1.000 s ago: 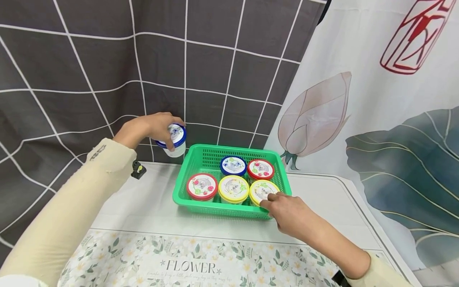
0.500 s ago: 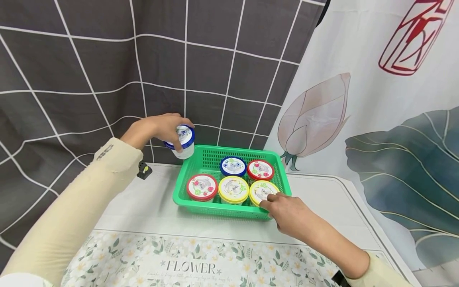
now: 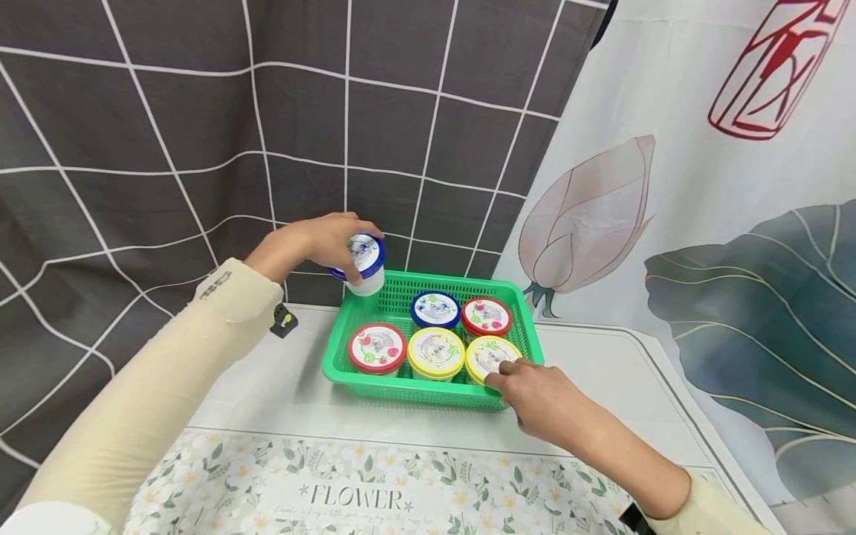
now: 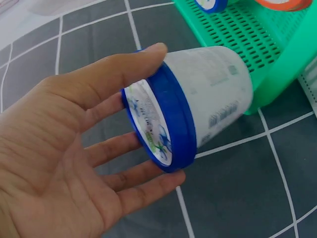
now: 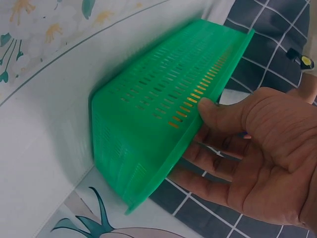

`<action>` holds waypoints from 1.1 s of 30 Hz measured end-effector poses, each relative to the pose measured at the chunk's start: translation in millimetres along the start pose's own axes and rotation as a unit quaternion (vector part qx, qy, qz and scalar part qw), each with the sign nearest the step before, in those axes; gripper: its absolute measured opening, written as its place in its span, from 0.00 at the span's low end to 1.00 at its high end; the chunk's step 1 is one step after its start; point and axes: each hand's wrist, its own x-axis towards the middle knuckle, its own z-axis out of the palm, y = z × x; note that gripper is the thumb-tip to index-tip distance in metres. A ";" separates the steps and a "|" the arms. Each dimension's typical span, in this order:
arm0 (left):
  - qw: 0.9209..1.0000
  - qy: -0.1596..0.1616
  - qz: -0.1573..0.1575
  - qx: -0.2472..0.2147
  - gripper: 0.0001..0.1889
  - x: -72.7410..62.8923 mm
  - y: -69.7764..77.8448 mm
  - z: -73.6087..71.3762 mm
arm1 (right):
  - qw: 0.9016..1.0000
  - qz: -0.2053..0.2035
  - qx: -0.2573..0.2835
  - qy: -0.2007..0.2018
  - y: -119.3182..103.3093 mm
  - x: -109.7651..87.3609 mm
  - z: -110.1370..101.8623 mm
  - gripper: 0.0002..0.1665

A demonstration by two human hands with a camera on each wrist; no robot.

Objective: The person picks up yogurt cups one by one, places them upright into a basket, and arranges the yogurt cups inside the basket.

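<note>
My left hand (image 3: 321,239) holds a white tub with a blue lid (image 3: 368,284) above the back left corner of the green basket (image 3: 414,396). In the left wrist view, thumb and fingers pinch the tub (image 4: 213,91) round its lid's rim. The tub is tilted in the head view. Over at the basket's front right, my right hand (image 3: 545,401) grips the rim. The right wrist view shows its thumb on the outer wall of the basket (image 5: 143,99) and the other fingers behind the rim.
Inside the basket stand a blue-lidded tub (image 3: 435,308), two red-lidded tubs (image 3: 377,348) and two yellow-lidded tubs (image 3: 435,353). A dark checked curtain (image 3: 301,111) hangs close behind. A flower-print mat (image 3: 361,475) covers the near part of the white table (image 3: 267,394).
My left hand has carried the blue-lidded tub rightward, from left of the basket to over its back left corner. The right hand and the basket have stayed put.
</note>
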 end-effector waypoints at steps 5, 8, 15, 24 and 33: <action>1.000 0.001 0.008 -0.001 0.46 4.7 3.7 9.6 | 1.000 -0.004 -0.004 0.008 1.6 -0.4 -0.7 0.14; 1.000 -0.003 0.016 -0.002 0.46 7.7 4.8 15.3 | 1.000 -0.004 -0.002 0.007 1.7 -0.4 -1.6 0.14; 1.000 -0.017 0.017 -0.011 0.47 16.7 5.8 26.8 | 1.000 0.000 0.003 -0.003 0.9 0.2 -2.6 0.14; 0.999 -0.030 0.017 -0.005 0.47 22.8 10.4 35.9 | 1.000 0.006 0.003 -0.007 0.4 0.7 -1.9 0.14; 0.999 -0.046 0.013 0.009 0.47 27.6 9.9 51.4 | 1.000 0.006 0.003 -0.006 0.2 0.1 -1.0 0.14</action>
